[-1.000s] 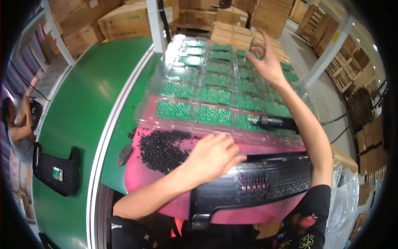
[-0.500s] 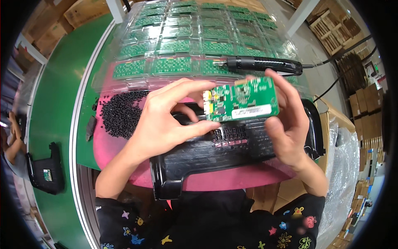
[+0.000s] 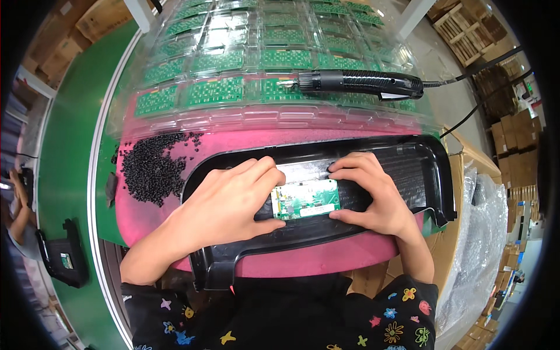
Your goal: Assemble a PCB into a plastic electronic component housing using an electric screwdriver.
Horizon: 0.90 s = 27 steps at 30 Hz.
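Observation:
A green circuit board (image 3: 310, 198) with a white label strip sits down in the middle of a black plastic housing (image 3: 402, 170), over the spot where the cutouts showed. My left hand (image 3: 236, 201) grips the board's left end, fingers at the upper corner and thumb at the lower one. At the right end, my right hand (image 3: 373, 195) holds it between curled fingers and thumb. Whether the board rests fully on the housing is hidden beneath it. The housing lies on a pink mat (image 3: 312, 259).
Beyond the housing, clear plastic trays (image 3: 245, 111) hold rows of green boards. A black electric screwdriver (image 3: 361, 83) lies across them, its cord running right. Small black screws (image 3: 153, 169) are heaped at left. Bubble wrap (image 3: 475, 245) hangs from a carton at right. Another person's arm (image 3: 20, 204) shows far left.
Both hands have lowered the circuit board from above the housing into it, covering the cutouts. The view has shifted slightly.

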Each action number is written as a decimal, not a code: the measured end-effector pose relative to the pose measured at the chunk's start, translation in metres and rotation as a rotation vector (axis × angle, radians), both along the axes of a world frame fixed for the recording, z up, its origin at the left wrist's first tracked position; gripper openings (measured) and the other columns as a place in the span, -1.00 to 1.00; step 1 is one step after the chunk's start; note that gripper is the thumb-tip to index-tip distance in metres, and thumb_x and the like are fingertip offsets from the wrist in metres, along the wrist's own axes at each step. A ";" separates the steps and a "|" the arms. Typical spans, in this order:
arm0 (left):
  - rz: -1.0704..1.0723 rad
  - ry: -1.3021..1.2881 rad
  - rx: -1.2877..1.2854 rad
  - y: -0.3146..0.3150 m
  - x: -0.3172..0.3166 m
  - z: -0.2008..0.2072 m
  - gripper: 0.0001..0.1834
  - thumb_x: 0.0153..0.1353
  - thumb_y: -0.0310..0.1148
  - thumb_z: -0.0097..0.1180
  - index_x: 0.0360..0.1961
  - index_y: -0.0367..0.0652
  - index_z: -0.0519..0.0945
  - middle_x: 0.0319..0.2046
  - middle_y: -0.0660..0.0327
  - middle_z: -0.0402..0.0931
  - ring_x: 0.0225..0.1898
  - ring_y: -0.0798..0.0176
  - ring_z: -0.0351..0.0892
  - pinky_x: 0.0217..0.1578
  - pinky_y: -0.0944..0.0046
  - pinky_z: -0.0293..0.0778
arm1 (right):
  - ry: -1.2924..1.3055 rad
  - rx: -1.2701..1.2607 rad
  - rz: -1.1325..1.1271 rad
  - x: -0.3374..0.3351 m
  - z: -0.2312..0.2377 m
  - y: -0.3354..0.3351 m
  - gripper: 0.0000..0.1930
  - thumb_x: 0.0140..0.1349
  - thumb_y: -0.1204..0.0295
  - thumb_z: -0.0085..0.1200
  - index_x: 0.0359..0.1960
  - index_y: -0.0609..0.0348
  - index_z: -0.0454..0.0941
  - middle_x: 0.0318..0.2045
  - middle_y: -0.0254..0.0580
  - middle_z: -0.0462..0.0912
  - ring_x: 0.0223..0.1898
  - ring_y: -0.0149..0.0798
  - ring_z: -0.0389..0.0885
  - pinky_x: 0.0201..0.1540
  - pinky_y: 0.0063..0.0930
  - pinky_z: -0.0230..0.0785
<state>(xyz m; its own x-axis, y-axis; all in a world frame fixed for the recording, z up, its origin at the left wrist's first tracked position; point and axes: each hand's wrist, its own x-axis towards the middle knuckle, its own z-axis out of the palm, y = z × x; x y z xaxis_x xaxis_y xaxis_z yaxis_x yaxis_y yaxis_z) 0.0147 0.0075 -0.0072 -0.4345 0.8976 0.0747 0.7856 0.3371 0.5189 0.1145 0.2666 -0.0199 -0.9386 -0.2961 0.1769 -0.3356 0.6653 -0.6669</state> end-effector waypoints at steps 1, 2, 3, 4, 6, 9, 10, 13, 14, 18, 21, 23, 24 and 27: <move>0.009 0.006 -0.008 0.000 0.000 0.000 -0.44 -0.17 -0.26 0.46 -0.14 -0.16 0.46 -0.22 0.22 0.44 -0.21 0.10 0.56 -0.39 0.17 0.48 | 0.008 -0.008 -0.019 0.000 -0.002 0.000 -0.44 -0.19 0.40 0.45 -0.06 0.17 0.54 0.01 -0.15 0.53 0.10 -0.01 0.40 0.18 -0.17 0.26; 0.018 0.013 -0.015 0.001 0.000 0.001 -0.44 -0.17 -0.26 0.46 -0.14 -0.16 0.47 -0.22 0.23 0.44 -0.20 0.10 0.56 -0.39 0.17 0.48 | 0.017 -0.016 -0.037 0.001 -0.004 0.000 -0.42 -0.23 0.41 0.45 -0.06 0.16 0.56 -0.01 -0.16 0.54 0.08 -0.01 0.42 0.18 -0.16 0.26; 0.020 0.008 -0.018 0.002 0.000 0.000 -0.44 -0.17 -0.26 0.46 -0.14 -0.16 0.47 -0.22 0.23 0.44 -0.20 0.10 0.56 -0.39 0.17 0.48 | 0.004 -0.010 -0.042 0.001 -0.003 0.000 -0.40 -0.23 0.44 0.45 -0.04 0.16 0.55 0.00 -0.15 0.53 0.08 -0.01 0.42 0.17 -0.16 0.26; 0.020 0.007 -0.033 0.003 -0.001 0.001 -0.44 -0.17 -0.25 0.46 -0.14 -0.16 0.46 -0.22 0.23 0.43 -0.20 0.11 0.55 -0.38 0.17 0.49 | 0.001 -0.014 -0.038 0.001 -0.003 0.000 -0.40 -0.23 0.44 0.45 -0.04 0.16 0.55 0.00 -0.15 0.53 0.08 -0.01 0.42 0.17 -0.16 0.26; 0.022 0.003 -0.052 0.003 -0.002 0.001 -0.44 -0.16 -0.25 0.46 -0.13 -0.16 0.46 -0.22 0.23 0.43 -0.19 0.11 0.55 -0.37 0.17 0.49 | 0.006 0.036 -0.021 0.001 -0.002 0.000 -0.41 -0.15 0.44 0.43 0.00 0.18 0.49 0.04 -0.14 0.48 0.11 0.00 0.39 0.18 -0.17 0.27; 0.019 -0.011 -0.079 0.002 -0.004 0.001 -0.44 -0.14 -0.24 0.45 -0.12 -0.16 0.46 -0.19 0.22 0.42 -0.18 0.11 0.54 -0.36 0.17 0.49 | 0.012 0.050 -0.021 -0.001 -0.002 -0.001 -0.40 -0.15 0.44 0.43 0.01 0.17 0.49 0.04 -0.13 0.47 0.11 0.01 0.39 0.18 -0.18 0.27; 0.018 -0.017 -0.077 0.002 -0.003 0.001 -0.43 -0.13 -0.23 0.44 -0.11 -0.16 0.45 -0.18 0.22 0.41 -0.17 0.11 0.54 -0.35 0.17 0.49 | 0.014 0.043 -0.015 -0.001 -0.003 -0.002 -0.40 -0.15 0.44 0.43 0.01 0.17 0.49 0.04 -0.13 0.47 0.11 0.01 0.39 0.18 -0.18 0.27; 0.025 -0.011 -0.073 0.001 -0.002 0.000 -0.43 -0.11 -0.22 0.44 -0.09 -0.16 0.45 -0.17 0.21 0.41 -0.14 0.10 0.53 -0.33 0.17 0.51 | 0.010 0.052 -0.024 -0.001 -0.002 -0.003 -0.40 -0.16 0.46 0.43 0.01 0.18 0.49 0.03 -0.12 0.47 0.09 0.02 0.39 0.16 -0.19 0.28; 0.027 -0.003 -0.063 0.001 -0.002 0.000 -0.43 -0.10 -0.22 0.43 -0.08 -0.16 0.44 -0.16 0.20 0.41 -0.13 0.10 0.53 -0.31 0.17 0.52 | 0.018 0.040 -0.009 0.000 -0.001 -0.002 -0.40 -0.16 0.46 0.43 0.01 0.18 0.49 0.03 -0.12 0.47 0.09 0.02 0.39 0.16 -0.19 0.28; -0.003 0.031 -0.024 -0.004 0.001 -0.002 -0.44 -0.07 -0.23 0.41 -0.11 -0.24 0.43 -0.19 0.15 0.39 -0.11 0.11 0.52 -0.28 0.21 0.53 | 0.007 0.100 -0.043 0.001 0.004 -0.007 -0.42 -0.21 0.47 0.42 -0.05 0.22 0.51 0.01 -0.08 0.47 0.08 0.05 0.39 0.15 -0.15 0.27; -0.036 0.078 0.054 -0.007 0.002 -0.008 -0.45 -0.06 -0.24 0.39 -0.12 -0.27 0.40 -0.23 0.11 0.36 -0.16 0.08 0.50 -0.30 0.20 0.53 | -0.016 0.117 -0.077 0.004 0.004 -0.009 -0.40 -0.24 0.45 0.44 -0.05 0.22 0.51 0.02 -0.06 0.47 0.10 0.07 0.38 0.17 -0.13 0.26; -0.025 0.077 0.054 -0.010 0.001 -0.007 -0.46 -0.02 -0.22 0.37 -0.11 -0.29 0.40 -0.22 0.10 0.37 -0.16 0.06 0.51 -0.31 0.18 0.53 | -0.030 0.075 -0.113 0.003 0.006 -0.013 -0.42 -0.23 0.43 0.43 -0.07 0.23 0.51 0.02 -0.03 0.47 0.10 0.05 0.39 0.17 -0.15 0.26; -0.013 0.074 0.054 -0.014 0.000 -0.005 -0.48 0.00 -0.23 0.36 -0.12 -0.29 0.41 -0.23 0.09 0.39 -0.17 0.06 0.52 -0.32 0.17 0.53 | -0.028 0.048 -0.124 0.001 0.010 -0.017 -0.44 -0.21 0.44 0.41 -0.07 0.23 0.50 -0.02 -0.03 0.50 0.08 0.03 0.41 0.16 -0.19 0.27; 0.170 0.132 0.310 -0.031 -0.017 0.001 -0.67 0.09 -0.33 0.27 -0.17 -0.25 0.51 -0.38 0.06 0.50 -0.33 -0.02 0.59 -0.34 0.13 0.53 | 0.166 0.031 -0.038 0.000 0.017 -0.001 -0.48 -0.16 0.50 0.36 -0.07 0.25 0.49 -0.19 -0.09 0.59 -0.06 -0.03 0.50 0.09 -0.27 0.29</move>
